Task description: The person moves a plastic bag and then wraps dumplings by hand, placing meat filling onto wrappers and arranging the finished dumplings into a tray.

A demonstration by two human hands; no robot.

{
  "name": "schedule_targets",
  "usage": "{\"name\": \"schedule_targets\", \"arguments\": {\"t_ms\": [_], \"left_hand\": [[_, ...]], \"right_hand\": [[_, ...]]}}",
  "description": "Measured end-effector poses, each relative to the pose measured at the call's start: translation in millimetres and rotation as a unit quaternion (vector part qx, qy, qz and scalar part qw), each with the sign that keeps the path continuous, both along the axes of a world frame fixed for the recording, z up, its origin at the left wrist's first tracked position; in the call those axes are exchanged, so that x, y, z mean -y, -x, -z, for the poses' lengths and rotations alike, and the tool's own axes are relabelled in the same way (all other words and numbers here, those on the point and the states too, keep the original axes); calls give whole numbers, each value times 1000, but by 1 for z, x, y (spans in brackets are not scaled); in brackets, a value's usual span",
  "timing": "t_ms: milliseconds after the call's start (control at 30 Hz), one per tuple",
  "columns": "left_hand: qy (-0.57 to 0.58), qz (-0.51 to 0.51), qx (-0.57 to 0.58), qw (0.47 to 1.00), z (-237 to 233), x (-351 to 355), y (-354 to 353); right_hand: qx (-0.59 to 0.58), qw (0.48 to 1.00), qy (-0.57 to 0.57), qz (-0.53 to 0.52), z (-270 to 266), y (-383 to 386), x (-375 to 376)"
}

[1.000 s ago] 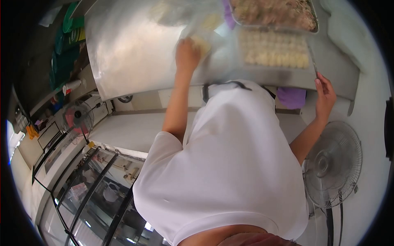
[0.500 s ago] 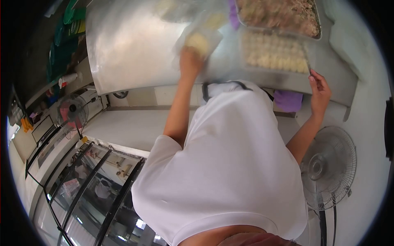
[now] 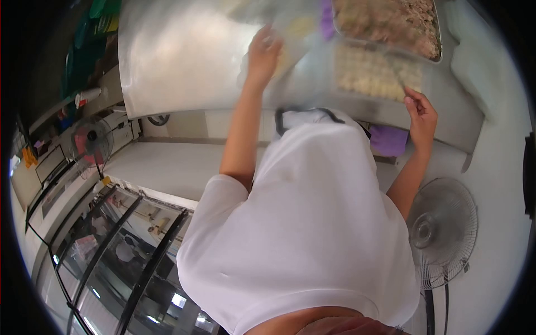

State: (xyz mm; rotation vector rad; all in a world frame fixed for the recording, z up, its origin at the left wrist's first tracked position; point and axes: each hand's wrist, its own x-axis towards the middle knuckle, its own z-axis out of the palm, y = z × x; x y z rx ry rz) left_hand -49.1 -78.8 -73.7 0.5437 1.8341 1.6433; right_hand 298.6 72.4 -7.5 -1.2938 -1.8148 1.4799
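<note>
My left hand [image 3: 262, 54] is over the brushed silvery metal table [image 3: 178, 56], its fingers loosely curled. Blur keeps me from telling whether they pinch anything. Just beside and partly behind that hand lies a pale yellow flat piece [image 3: 283, 58], on what looks like a thin translucent sheet [image 3: 244, 71]. Farther from me is a second pale yellow piece [image 3: 302, 25], also blurred.

My right hand [image 3: 421, 114] is near the table's front edge, thumb and fingers closed on the end of a slim dark tool [image 3: 398, 72]. The tool slants away from me, over the clear shallow container of pale rounded pieces in rows [image 3: 371, 75]. Just beyond that container sits a rectangular metal tray [image 3: 441, 47] of chopped pinkish-brown mixture [image 3: 399, 25]. A purple cloth-like item [image 3: 327, 21] is beside the tray's left side, and another purple piece [image 3: 388, 140] shows below the table's front edge, between my white shirt [image 3: 301, 223] and my right forearm. A round wire-caged fan [image 3: 444, 229] stands to my right, and a fan with a pinkish-red part [image 3: 91, 142] is off to my left.
</note>
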Motion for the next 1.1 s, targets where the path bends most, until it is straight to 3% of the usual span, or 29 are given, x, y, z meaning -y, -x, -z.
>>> {"name": "schedule_targets", "arguments": {"t_ms": [67, 100, 167, 267, 300, 367, 667, 900, 1100], "left_hand": [[94, -11, -261, 961, 27, -12, 3], [90, -12, -263, 961, 29, -6, 3], [251, 80, -419, 869, 32, 15, 2], [323, 79, -389, 859, 62, 45, -2], [326, 80, -387, 859, 52, 45, -7], [314, 70, -407, 855, 27, 41, -21], [266, 80, -413, 868, 60, 49, -8], [221, 79, -419, 877, 57, 57, -15], [207, 20, -271, 940, 65, 57, 8]], "right_hand": [[4, 1000, -2, -6, 2, -2, -4], [11, 1000, -3, -3, 1, -3, -5], [17, 1000, -17, 9, -3, -5, -5], [21, 999, -23, 25, -6, -5, 0], [19, 999, -20, 27, -6, -6, 2], [24, 999, -9, 20, -1, -7, 5], [14, 1000, -4, 4, 1, 4, 5], [-5, 1000, 8, -26, 3, 12, 8], [-16, 997, 40, -58, 1, 31, 15]]}}
